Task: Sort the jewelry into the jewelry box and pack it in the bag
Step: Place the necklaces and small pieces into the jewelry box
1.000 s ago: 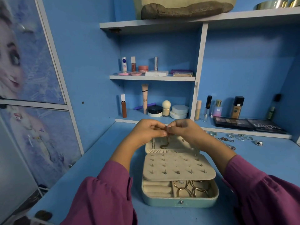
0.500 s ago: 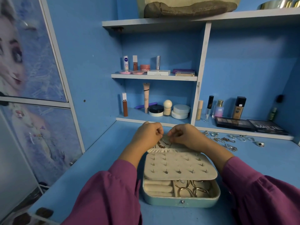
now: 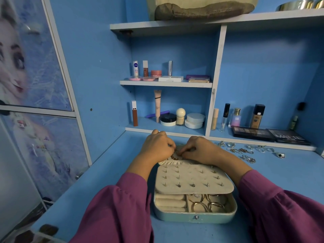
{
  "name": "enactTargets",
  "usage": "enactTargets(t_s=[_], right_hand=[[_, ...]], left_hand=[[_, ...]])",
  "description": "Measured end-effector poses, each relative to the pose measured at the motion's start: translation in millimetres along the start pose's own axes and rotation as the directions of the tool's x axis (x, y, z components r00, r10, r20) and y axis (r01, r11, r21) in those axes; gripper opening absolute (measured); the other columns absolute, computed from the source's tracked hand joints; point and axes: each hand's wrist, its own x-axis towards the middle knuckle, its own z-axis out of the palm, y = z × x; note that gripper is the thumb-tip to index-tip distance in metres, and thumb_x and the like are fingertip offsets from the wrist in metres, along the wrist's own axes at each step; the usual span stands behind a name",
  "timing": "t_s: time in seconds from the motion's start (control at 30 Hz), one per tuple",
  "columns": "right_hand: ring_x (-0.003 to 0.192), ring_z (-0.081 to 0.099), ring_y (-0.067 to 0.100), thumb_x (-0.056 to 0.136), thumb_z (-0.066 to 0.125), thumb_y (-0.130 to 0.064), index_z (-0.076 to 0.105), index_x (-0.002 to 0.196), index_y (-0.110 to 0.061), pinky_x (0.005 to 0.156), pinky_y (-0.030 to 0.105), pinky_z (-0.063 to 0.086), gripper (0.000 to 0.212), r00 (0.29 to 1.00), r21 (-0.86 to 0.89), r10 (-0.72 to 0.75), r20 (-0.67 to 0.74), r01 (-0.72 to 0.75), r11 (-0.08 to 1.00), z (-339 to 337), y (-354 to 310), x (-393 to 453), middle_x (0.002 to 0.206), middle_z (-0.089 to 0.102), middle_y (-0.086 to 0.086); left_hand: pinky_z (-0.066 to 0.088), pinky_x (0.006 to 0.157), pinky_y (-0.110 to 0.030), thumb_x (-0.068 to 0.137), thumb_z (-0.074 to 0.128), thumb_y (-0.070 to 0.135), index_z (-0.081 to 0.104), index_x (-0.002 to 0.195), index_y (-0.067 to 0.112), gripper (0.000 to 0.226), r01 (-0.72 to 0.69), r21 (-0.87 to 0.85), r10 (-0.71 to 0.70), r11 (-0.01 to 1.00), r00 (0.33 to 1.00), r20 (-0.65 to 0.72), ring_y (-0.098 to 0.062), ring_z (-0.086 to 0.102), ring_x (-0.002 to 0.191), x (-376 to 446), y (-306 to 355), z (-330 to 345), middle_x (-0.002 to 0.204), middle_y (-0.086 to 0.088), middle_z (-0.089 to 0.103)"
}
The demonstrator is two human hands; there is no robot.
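Note:
An open light-blue jewelry box (image 3: 194, 217) stands on the blue desk. Its cream earring panel (image 3: 191, 179) holds several studs. Gold bangles (image 3: 205, 203) lie in the front compartment. My left hand (image 3: 158, 146) and my right hand (image 3: 199, 150) are down on the open lid at the back of the box. Their fingers are curled and pinch a gold chain (image 3: 174, 157), most of it hidden under them. Loose silver jewelry (image 3: 245, 151) lies on the desk to the right. A bag (image 3: 201, 7) sits on the top shelf.
Cosmetics fill the shelves behind: tubes, jars (image 3: 194, 120) and bottles. Two dark palettes (image 3: 268, 135) lie on the low ledge at right. A cupboard door with a printed picture (image 3: 26, 85) stands at left.
Both hands have come down from above the box to its open lid, bringing the gold chain with them.

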Motion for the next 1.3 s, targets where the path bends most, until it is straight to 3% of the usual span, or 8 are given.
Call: enactTargets(t_s=[0.17, 0.33, 0.57, 0.7, 0.87, 1.07, 1.17, 1.3], right_hand=[[0.089, 0.056, 0.012, 0.088, 0.059, -0.032, 0.074, 0.100, -0.038, 0.085, 0.039, 0.049, 0.020, 1.000, -0.021, 0.027, -0.013, -0.027, 0.999, -3.5, 0.4, -2.2, 0.079, 0.057, -0.016], [0.088, 0.059, 0.011, 0.086, 0.061, -0.034, 0.078, 0.089, -0.028, 0.086, 0.038, 0.051, 0.018, 0.994, 0.083, 0.105, 0.026, -0.107, 0.991, -3.7, 2.6, -2.6, 0.085, 0.065, -0.014], [0.090, 0.063, 0.008, 0.083, 0.067, -0.031, 0.078, 0.083, -0.026, 0.079, 0.022, 0.048, 0.012, 0.986, 0.297, 0.120, 0.115, -0.149, 0.943, -8.1, -0.7, -7.5, 0.092, 0.072, -0.009], [0.099, 0.061, 0.013, 0.087, 0.063, -0.028, 0.075, 0.095, -0.019, 0.085, 0.024, 0.045, 0.017, 0.980, 0.307, 0.111, 0.164, -0.157, 0.939, -12.6, -2.0, -8.1, 0.101, 0.071, -0.003], [0.103, 0.060, 0.019, 0.092, 0.054, -0.036, 0.070, 0.103, -0.016, 0.084, 0.027, 0.046, 0.028, 0.955, 0.227, 0.157, 0.253, -0.217, 0.949, -11.6, -5.5, -8.9, 0.109, 0.067, 0.004], [0.101, 0.056, 0.012, 0.098, 0.043, -0.041, 0.069, 0.105, -0.023, 0.083, 0.021, 0.040, 0.032, 0.951, 0.298, 0.135, 0.278, -0.219, 0.929, -13.6, -12.3, -10.9, 0.105, 0.062, -0.007], [0.091, 0.055, 0.012, 0.099, 0.041, -0.031, 0.067, 0.093, -0.019, 0.077, 0.020, 0.041, 0.030, 0.956, 0.337, 0.120, 0.269, -0.210, 0.918, -13.9, -12.3, -11.5, 0.096, 0.060, -0.003], [0.095, 0.059, 0.011, 0.096, 0.043, -0.036, 0.070, 0.100, -0.020, 0.082, 0.023, 0.044, 0.032, 0.942, 0.387, 0.139, 0.304, -0.256, 0.886, -14.9, -15.0, -11.1, 0.104, 0.065, -0.001]], left_hand=[[0.037, 0.093, -0.030, 0.093, 0.050, 0.028, 0.072, 0.107, 0.032, 0.026, -0.004, 0.049, 0.003, 0.999, 1.000, 0.030, -0.016, 0.038, 0.106, -0.1, -0.4, 1.3, 0.104, 0.005, 0.054], [0.038, 0.083, -0.027, 0.087, 0.056, 0.036, 0.074, 0.097, 0.023, 0.025, 0.081, 0.018, -0.081, 0.997, 0.996, 0.022, -0.016, 0.042, 0.103, 1.2, -11.3, 4.2, 0.096, 0.007, 0.054], [0.040, 0.090, -0.031, 0.081, 0.061, 0.023, 0.077, 0.081, 0.018, 0.017, 0.079, -0.108, -0.068, 0.991, 0.993, 0.101, -0.016, 0.040, 0.099, -11.9, -3.2, -4.7, 0.092, 0.005, 0.054], [0.038, 0.094, -0.035, 0.082, 0.059, 0.022, 0.076, 0.078, 0.017, 0.018, 0.125, -0.187, -0.087, 0.974, 0.976, 0.199, -0.017, 0.038, 0.104, -15.4, 0.9, -9.0, 0.095, 0.002, 0.055], [0.039, 0.088, -0.033, 0.092, 0.049, 0.047, 0.067, 0.074, 0.015, 0.041, 0.134, -0.161, -0.111, 0.978, 0.983, 0.149, -0.015, 0.038, 0.100, -15.2, -0.3, -3.5, 0.085, 0.002, 0.050], [0.039, 0.092, -0.038, 0.095, 0.033, 0.058, 0.051, 0.055, 0.027, 0.054, 0.105, -0.113, -0.079, 0.988, 0.974, 0.214, -0.019, 0.039, 0.103, -12.3, 8.7, 1.4, 0.090, -0.007, 0.053], [0.038, 0.094, -0.040, 0.095, 0.029, 0.059, 0.060, 0.067, 0.020, 0.057, 0.113, -0.136, -0.088, 0.984, 0.980, 0.178, -0.021, 0.039, 0.106, -11.5, 5.6, 4.5, 0.083, 0.000, 0.048], [0.039, 0.093, -0.040, 0.094, 0.025, 0.062, 0.070, 0.082, 0.015, 0.066, 0.124, -0.135, -0.097, 0.983, 0.977, 0.192, -0.022, 0.040, 0.107, -9.6, 2.8, 7.0, 0.082, -0.001, 0.052]])
